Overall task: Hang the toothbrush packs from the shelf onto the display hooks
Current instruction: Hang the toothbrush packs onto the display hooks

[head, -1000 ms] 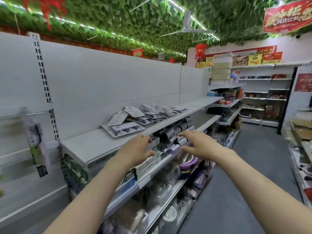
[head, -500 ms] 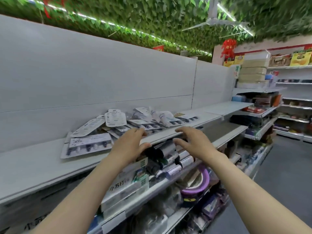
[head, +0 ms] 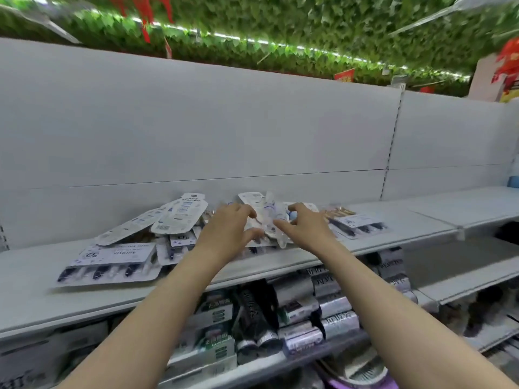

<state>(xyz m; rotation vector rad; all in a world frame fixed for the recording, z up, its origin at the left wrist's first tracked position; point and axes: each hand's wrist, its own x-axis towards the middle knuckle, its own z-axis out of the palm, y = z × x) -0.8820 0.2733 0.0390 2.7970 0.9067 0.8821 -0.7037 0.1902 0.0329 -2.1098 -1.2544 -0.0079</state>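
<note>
I find the toothbrush packs (head: 179,220) heaped along the rear middle of the shelf (head: 280,262), some leaning on the back panel (head: 224,122). Blur prevents a count. My left hand (head: 229,228) and right hand (head: 304,227) hover over the heap, fingers loosely spread, gripping nothing. Both shelf ends lie bare. Boxed tubes (head: 295,313) crowd the tier beneath the front edge.

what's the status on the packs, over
Left hand, right hand open over toothbrush packs. Packs loose on shelf. Nothing gripped, no obstruction.
</note>
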